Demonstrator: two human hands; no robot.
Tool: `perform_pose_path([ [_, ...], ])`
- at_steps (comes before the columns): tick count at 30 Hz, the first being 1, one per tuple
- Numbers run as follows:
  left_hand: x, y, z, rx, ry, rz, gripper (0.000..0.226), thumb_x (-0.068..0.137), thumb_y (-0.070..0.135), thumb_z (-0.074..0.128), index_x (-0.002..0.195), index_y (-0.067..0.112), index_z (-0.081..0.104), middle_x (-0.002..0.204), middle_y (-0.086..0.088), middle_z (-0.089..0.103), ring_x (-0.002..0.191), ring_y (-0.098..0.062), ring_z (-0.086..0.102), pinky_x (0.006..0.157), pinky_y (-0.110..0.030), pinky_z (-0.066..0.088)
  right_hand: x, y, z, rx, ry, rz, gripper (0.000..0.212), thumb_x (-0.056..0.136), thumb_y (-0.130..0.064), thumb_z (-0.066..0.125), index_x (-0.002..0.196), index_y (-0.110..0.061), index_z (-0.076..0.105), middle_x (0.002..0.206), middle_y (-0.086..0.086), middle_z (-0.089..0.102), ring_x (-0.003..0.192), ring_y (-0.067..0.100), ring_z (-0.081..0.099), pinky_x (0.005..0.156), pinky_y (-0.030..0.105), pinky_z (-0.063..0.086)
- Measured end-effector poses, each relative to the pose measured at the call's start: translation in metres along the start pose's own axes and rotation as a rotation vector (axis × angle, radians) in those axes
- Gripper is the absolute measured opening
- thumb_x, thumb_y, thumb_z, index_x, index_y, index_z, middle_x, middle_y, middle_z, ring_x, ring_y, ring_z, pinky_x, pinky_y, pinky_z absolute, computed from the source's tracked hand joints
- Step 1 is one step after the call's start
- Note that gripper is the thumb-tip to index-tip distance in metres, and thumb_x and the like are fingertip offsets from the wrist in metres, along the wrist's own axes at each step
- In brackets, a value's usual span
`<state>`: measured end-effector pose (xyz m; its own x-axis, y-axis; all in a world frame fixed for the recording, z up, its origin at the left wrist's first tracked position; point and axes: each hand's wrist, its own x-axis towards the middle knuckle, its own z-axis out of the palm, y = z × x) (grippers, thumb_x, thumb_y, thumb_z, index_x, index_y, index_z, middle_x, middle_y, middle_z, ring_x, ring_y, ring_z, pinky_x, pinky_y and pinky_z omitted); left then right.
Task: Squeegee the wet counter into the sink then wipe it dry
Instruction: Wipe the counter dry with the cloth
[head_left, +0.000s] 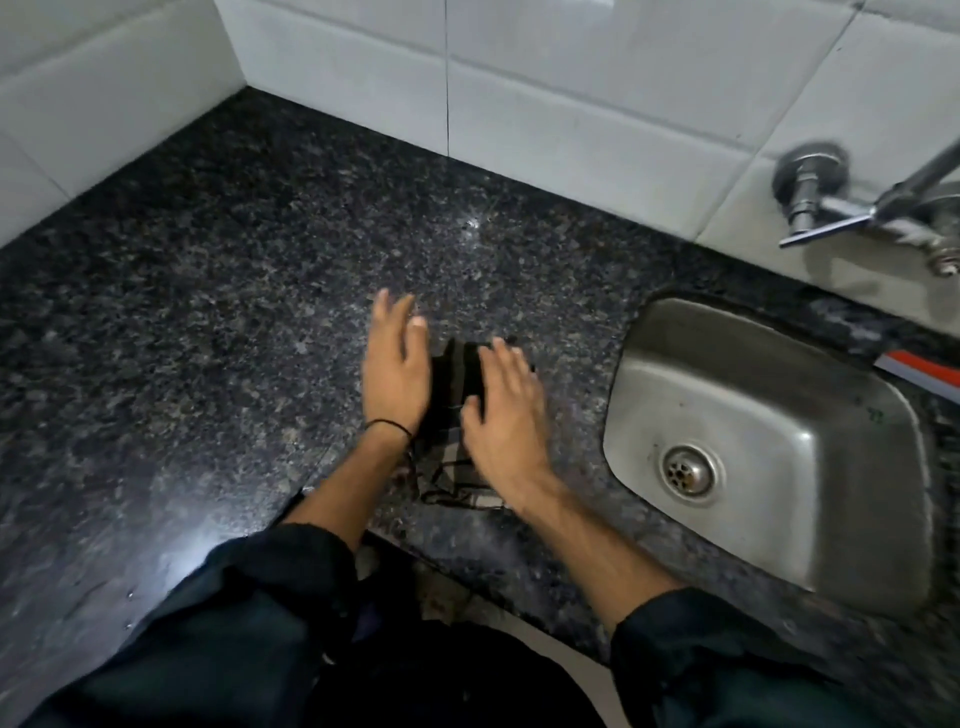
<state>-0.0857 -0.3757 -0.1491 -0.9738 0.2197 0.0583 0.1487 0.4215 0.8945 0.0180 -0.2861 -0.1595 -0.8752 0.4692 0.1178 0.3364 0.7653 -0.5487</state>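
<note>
A dark cloth with a pale checked end lies folded on the black speckled granite counter, just left of the steel sink. My right hand rests flat on the cloth's right side, fingers spread and pressing down. My left hand hovers beside the cloth's left edge, fingers apart and holding nothing; a black thread circles its wrist. Part of the cloth is hidden under my right hand. A red and grey strip, possibly the squeegee, pokes in at the right edge behind the sink.
White wall tiles close off the counter at the back and the left. A chrome wall tap sticks out above the sink. The counter's front edge runs diagonally in front of my dark sleeves. A bright light reflection shines on the near left counter.
</note>
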Motion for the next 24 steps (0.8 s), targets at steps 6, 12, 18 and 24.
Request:
perform_pose_path([
  [6,0.014,-0.055,-0.035,0.601,-0.150,-0.031,0.047,0.103,0.038,0.034,0.146,0.022,0.042,0.162,-0.003,0.024,0.148,-0.028,0.020,0.116,-0.057,0.021,-0.006,-0.011,0.037,-0.166,-0.222,-0.083,0.058,0.102,-0.046,0.026,0.157,-0.031,0.014,0.166,-0.004,0.006,0.152,0.022,0.000,0.122,0.049,0.002],
  [12,0.006,-0.055,-0.027,0.738,-0.177,0.129,0.045,0.103,0.037,0.038,0.145,0.022,0.044,0.160,-0.001,0.030,0.149,-0.026,0.022,0.117,-0.058,0.011,0.068,0.074,-0.007,-0.391,-0.282,-0.235,0.060,0.099,-0.057,0.023,0.155,-0.035,0.020,0.165,-0.003,0.010,0.152,0.027,0.003,0.122,0.050,0.004],
  [18,0.019,-0.050,-0.006,0.774,-0.255,0.188,0.048,0.103,0.039,0.035,0.149,0.025,0.037,0.162,0.000,0.024,0.150,-0.024,0.017,0.119,-0.057,0.007,0.175,0.140,-0.047,-0.386,-0.198,0.332,0.065,0.097,-0.063,0.018,0.156,-0.037,0.010,0.166,-0.001,-0.005,0.151,0.034,-0.009,0.120,0.051,-0.008],
  [24,0.044,-0.039,0.033,0.797,-0.236,0.108,0.055,0.103,0.049,0.023,0.155,0.034,0.017,0.165,0.006,0.008,0.152,-0.021,0.005,0.121,-0.055,0.005,0.138,0.100,-0.017,-0.429,-0.295,-0.164,0.060,0.099,-0.060,0.021,0.155,-0.041,0.012,0.166,-0.003,-0.001,0.151,0.033,-0.003,0.121,0.050,0.002],
])
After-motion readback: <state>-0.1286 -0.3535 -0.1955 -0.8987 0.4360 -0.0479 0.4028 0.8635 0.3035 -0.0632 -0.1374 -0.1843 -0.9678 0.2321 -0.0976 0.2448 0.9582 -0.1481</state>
